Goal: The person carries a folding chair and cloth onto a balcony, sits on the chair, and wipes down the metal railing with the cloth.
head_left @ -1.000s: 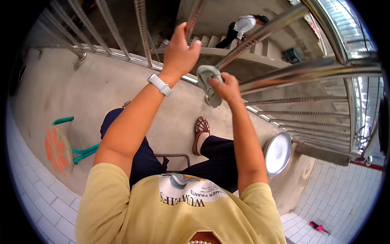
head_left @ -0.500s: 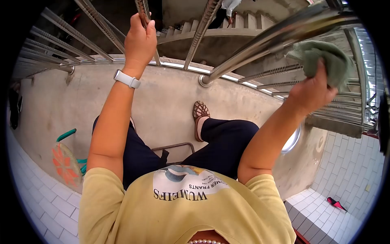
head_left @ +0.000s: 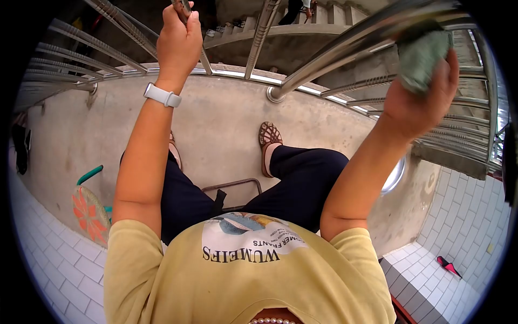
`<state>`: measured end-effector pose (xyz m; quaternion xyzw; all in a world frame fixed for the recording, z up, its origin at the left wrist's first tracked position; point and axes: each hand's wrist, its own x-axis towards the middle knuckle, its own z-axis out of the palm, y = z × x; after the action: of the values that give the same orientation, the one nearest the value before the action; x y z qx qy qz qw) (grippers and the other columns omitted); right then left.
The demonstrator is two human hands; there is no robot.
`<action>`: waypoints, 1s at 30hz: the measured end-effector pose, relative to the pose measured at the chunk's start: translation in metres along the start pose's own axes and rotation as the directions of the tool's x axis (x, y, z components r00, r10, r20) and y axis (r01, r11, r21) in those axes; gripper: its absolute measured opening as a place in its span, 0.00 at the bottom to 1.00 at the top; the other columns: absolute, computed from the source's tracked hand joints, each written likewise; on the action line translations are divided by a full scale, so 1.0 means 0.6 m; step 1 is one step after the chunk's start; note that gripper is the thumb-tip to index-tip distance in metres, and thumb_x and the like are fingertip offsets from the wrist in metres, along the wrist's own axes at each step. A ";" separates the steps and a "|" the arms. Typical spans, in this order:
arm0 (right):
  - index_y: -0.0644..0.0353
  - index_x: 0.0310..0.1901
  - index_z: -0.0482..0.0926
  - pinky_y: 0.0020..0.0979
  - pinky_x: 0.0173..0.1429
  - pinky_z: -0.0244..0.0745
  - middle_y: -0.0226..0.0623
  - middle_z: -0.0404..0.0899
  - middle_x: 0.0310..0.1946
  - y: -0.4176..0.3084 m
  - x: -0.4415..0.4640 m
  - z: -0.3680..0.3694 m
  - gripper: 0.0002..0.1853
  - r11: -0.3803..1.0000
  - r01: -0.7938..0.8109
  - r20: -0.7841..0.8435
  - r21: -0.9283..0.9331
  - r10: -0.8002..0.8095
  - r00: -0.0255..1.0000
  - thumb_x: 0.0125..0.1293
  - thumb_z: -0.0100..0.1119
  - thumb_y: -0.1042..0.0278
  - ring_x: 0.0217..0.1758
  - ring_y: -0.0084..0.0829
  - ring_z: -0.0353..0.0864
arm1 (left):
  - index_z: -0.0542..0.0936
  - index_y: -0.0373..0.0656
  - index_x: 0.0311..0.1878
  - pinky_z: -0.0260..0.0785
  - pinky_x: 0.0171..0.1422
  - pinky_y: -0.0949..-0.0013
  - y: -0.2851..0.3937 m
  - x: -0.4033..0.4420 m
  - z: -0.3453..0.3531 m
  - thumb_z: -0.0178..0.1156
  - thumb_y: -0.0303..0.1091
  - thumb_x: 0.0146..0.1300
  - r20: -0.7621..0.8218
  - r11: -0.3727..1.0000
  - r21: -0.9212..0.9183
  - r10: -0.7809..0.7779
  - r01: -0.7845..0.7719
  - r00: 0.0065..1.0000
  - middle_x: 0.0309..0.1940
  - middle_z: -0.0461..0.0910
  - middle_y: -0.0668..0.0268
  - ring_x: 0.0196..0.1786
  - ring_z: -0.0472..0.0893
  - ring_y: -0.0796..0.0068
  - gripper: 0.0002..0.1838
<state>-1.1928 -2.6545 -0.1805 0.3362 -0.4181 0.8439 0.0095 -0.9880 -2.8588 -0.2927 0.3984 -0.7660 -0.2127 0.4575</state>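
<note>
My left hand (head_left: 180,40), with a white watch on its wrist, is wrapped round an upright metal railing bar (head_left: 183,6) at the top of the head view. On the right, my right hand (head_left: 423,102) grips a crumpled grey-green cloth (head_left: 425,62). The cloth is at the thick shiny post (head_left: 334,51) of the railing and overlaps its upper part; motion blur hides whether they touch. Part of my right fingers curls along the cloth's edge.
A stool with an orange flower pattern (head_left: 89,213) stands at lower left. Between my legs is a brown metal frame (head_left: 237,186). A shiny basin (head_left: 395,175) sits by my right leg. Beyond the railing are concrete stairs (head_left: 329,16) and part of a person (head_left: 295,11).
My right hand has turned and shifted slightly, and the cloth is now bunched above the fingers. My left hand has moved slightly up and left in view, still holding the bar.
</note>
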 end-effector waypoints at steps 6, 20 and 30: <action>0.64 0.50 0.71 0.27 0.53 0.71 0.33 0.76 0.41 0.057 -0.016 0.011 0.29 0.974 -0.147 0.042 -0.171 0.156 0.987 0.46 0.74 0.78 0.45 0.26 0.76 | 0.69 0.41 0.49 0.69 0.43 0.54 0.018 -0.001 -0.004 0.50 0.34 0.67 0.001 0.998 -0.045 -0.038 0.038 0.999 0.36 0.78 0.50 0.41 0.78 0.47 0.11; 0.62 0.48 0.73 0.27 0.50 0.74 0.32 0.79 0.39 0.149 -0.070 -0.076 0.29 0.692 -0.538 0.045 -0.481 0.632 0.774 0.43 0.76 0.75 0.42 0.25 0.78 | 0.68 0.43 0.51 0.72 0.44 0.64 -0.010 0.004 0.009 0.50 0.41 0.68 0.057 0.994 -0.081 -0.068 0.073 0.996 0.44 0.81 0.64 0.37 0.81 0.64 0.14; 0.60 0.40 0.80 0.30 0.45 0.75 0.33 0.83 0.34 0.280 -0.140 -0.154 0.30 0.391 -0.447 -0.076 -0.804 0.678 0.731 0.33 0.81 0.56 0.37 0.26 0.80 | 0.69 0.45 0.49 0.71 0.41 0.58 -0.010 0.003 0.016 0.50 0.38 0.67 -0.033 0.999 -0.003 -0.039 0.039 0.999 0.34 0.78 0.60 0.35 0.80 0.56 0.11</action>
<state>-1.2297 -2.6757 -0.3858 0.2423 -0.8259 0.4721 -0.1904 -0.9942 -2.8644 -0.3005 0.4162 -0.7501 -0.2158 0.4665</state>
